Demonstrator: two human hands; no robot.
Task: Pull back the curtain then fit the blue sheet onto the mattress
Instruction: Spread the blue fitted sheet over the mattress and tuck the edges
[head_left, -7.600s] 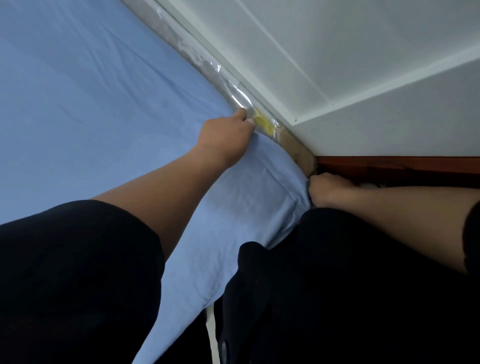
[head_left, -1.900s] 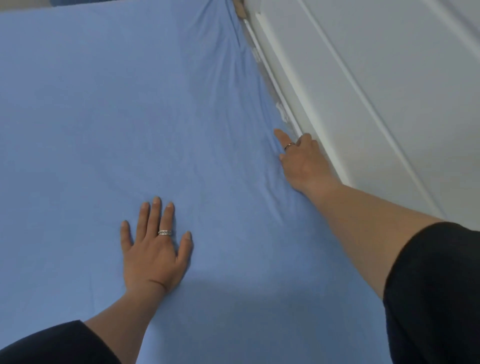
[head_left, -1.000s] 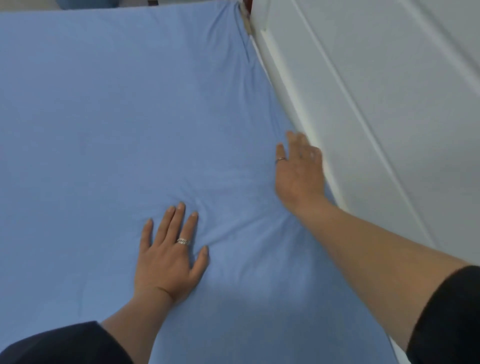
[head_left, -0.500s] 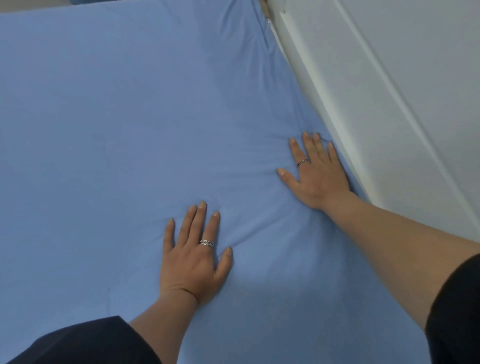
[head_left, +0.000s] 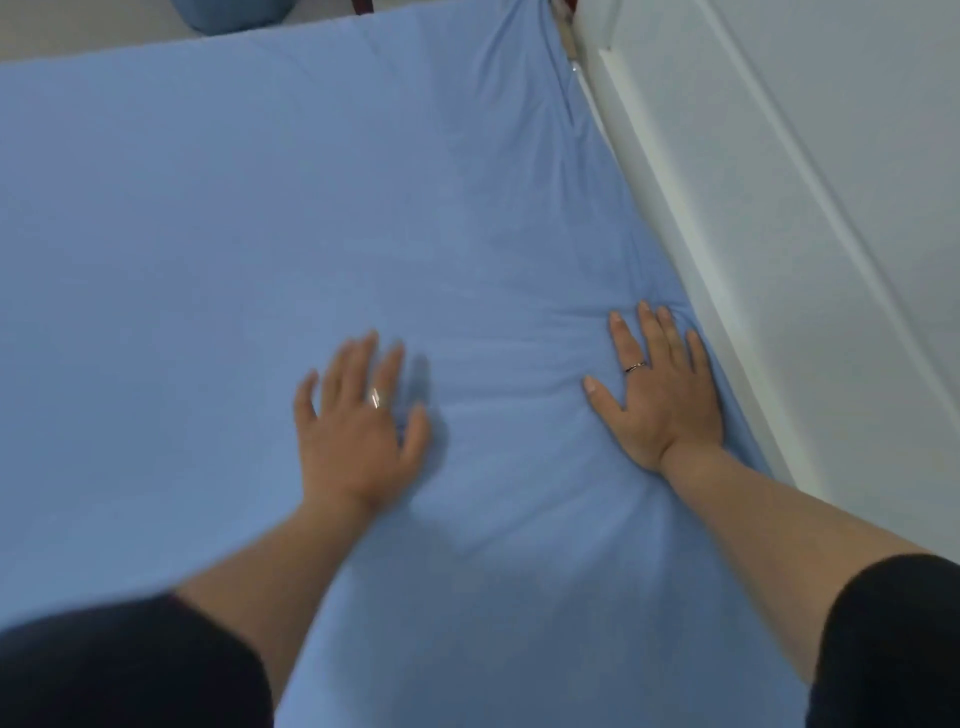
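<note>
The blue sheet (head_left: 260, 208) lies spread over the mattress and fills most of the view. It is pulled over the far right corner, where folds gather. My right hand (head_left: 660, 389) presses flat on the sheet beside the white wall, fingers straight, with wrinkles fanning out around it. My left hand (head_left: 358, 421) is blurred, fingers spread, hovering on or just above the sheet near the middle; a shadow lies to its right. Both hands wear a ring. No curtain is in view.
A white panelled wall (head_left: 779, 208) with a ledge runs along the mattress's right side. Pale floor (head_left: 93, 26) shows beyond the far edge, with a blue rounded thing (head_left: 234, 13) at the top. My dark sleeves fill the bottom corners.
Both hands moved from the near corner to lie flat on the sheet. My right hand came off the wall edge onto the sheet. My left hand has just shifted right and is now blurred.
</note>
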